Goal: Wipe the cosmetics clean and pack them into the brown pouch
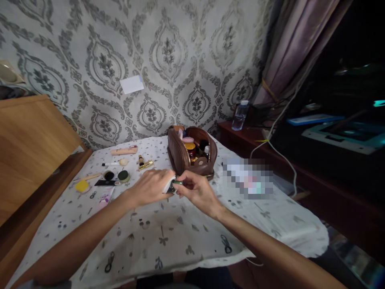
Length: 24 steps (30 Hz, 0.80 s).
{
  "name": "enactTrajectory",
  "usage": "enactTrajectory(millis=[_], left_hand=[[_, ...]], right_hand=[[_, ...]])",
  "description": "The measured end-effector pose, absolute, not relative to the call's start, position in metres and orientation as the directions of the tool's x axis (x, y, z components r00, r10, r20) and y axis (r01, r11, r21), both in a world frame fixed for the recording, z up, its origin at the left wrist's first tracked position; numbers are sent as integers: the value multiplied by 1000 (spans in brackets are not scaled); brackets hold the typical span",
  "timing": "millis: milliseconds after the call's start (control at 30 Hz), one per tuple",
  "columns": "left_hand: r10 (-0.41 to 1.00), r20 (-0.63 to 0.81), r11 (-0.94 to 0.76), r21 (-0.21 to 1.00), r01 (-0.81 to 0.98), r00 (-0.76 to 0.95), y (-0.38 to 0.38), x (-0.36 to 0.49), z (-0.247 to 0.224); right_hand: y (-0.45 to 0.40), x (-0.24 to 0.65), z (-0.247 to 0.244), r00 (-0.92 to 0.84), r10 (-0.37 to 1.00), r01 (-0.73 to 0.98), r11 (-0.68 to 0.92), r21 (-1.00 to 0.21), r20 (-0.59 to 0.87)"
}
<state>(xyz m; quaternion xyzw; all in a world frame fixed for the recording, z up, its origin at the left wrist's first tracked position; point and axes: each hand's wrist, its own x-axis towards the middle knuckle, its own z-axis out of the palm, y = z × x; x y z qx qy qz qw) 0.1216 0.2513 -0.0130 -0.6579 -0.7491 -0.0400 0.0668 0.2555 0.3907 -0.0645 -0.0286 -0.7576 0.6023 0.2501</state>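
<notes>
My left hand [152, 184] is closed around a white wipe or tissue [169, 185], a small part of which shows at the fingertips. Pinched between the thumb and fingers of my right hand [200, 192] is a small dark green item [178, 182], its far end against the white wipe. My fingers cover most of it, so its kind is unclear. Both hands meet over the table just in front of a brown makeup bag [177, 154]. The bag stands unzipped, with a jar [190, 149] with a gold lid and other cosmetics inside.
Left on the patterned tablecloth [162, 241] lie a round dark green jar [123, 176], a yellow sponge [82, 186], a black tube [105, 183], a gold tube [146, 165] and a peach-coloured case [124, 150]. A plastic bottle [240, 115] stands on the dark shelf at right.
</notes>
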Motion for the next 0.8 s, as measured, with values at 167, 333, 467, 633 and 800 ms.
enactTrajectory(millis=[167, 333, 467, 633, 800], left_hand=[[916, -400, 307, 756, 578, 37, 243, 110, 3], [723, -471, 613, 775, -155, 506, 224, 133, -20], [791, -435, 578, 761, -295, 429, 211, 155, -18], [787, -434, 358, 900, -249, -438, 213, 163, -10], [339, -144, 354, 935, -16, -930, 216, 140, -27]], right_hand=[[397, 281, -34, -846, -26, -444, 586, -678, 532], [406, 317, 10, -788, -309, -604, 559, -568, 533], [419, 349, 36, -797, -277, -567, 651, -505, 537], [446, 370, 48, -773, -183, -476, 800, -365, 607], [488, 359, 56, -637, 2, -290, 926, -242, 771]])
